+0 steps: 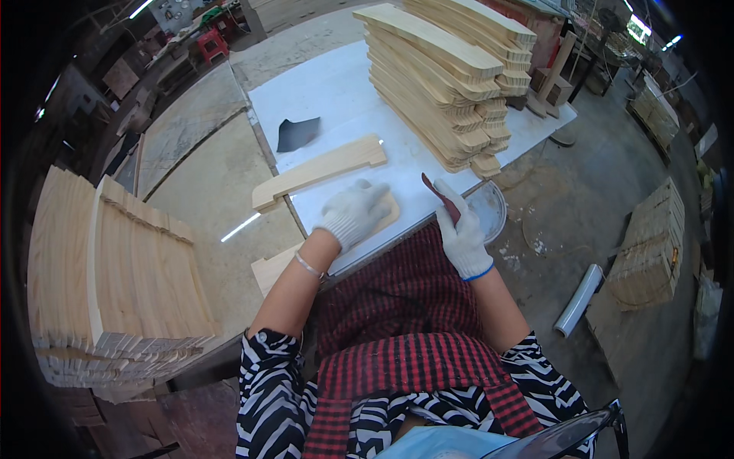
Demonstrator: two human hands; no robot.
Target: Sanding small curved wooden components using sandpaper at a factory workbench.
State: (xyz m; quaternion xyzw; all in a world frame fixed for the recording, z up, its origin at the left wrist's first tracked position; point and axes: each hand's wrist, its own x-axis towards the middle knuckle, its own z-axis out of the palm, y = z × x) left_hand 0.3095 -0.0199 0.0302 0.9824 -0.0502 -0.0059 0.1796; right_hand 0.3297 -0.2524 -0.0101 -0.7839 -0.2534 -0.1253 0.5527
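Note:
My left hand point(355, 210), in a white knit glove, is closed over a pale wooden board point(392, 212) at the table's near edge. The hand hides the board's middle; its other end shows by my left wrist. To the right, my gloved right hand point(462, 241) grips a folded reddish-brown piece of sandpaper point(447, 200) between thumb and fingers, apart from the board. A second shaped board point(321, 172), notched at its ends, lies just beyond my left hand. Farther back, a dark grey, slightly curled sheet point(298, 134) rests on the white sheet point(336, 96) covering the table.
Stacked shaped boards point(440, 92) rise at the table's far right. Another large stack of boards point(126, 268) stands at left. A clear plastic container point(488, 208) sits by the near right corner. On the floor at right are a wrapped roll point(579, 300) and a wooden bundle point(650, 252).

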